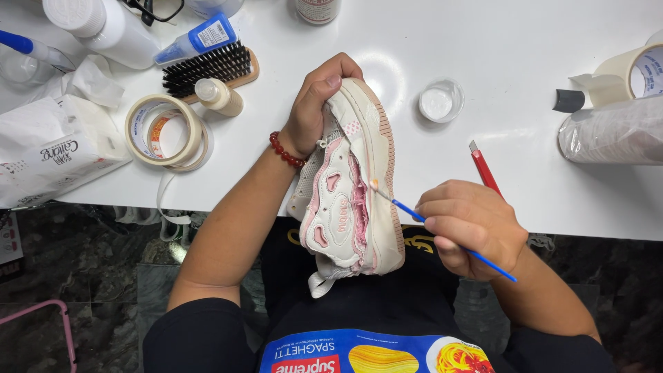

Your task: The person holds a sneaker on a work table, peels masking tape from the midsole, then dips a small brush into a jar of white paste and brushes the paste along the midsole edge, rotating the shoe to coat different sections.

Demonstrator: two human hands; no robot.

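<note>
We observe the left hand (314, 114) gripping the toe end of a white and pink sneaker (353, 186), fingers curled around it and thumb pressed on the upper edge. The sneaker lies tilted on its side over the near edge of the white table (511, 179), toe toward 12 o'clock and heel toward 6 o'clock above the lap. A red bead bracelet (285, 152) sits on the left wrist.

The right hand (473, 228), at 3 o'clock from the sneaker, pinches a thin blue-handled brush (442, 235) between thumb and fingers. The brush tip touches the sole edge of the sneaker near its middle; the handle runs toward 4 o'clock past the hand.

A red-handled knife (485, 169) lies on the table at 12 o'clock from the right hand, partly hidden behind it. A small clear dish (440, 101) stands at 2 o'clock from the sneaker, apart from it.

At 9 o'clock from the left hand we find two stacked rolls of masking tape (164, 131). A small capped bottle (219, 97) lies just beside a black-bristled brush (210, 69) at 10 o'clock. Further tape rolls (632, 69) stand at the far right edge.
</note>
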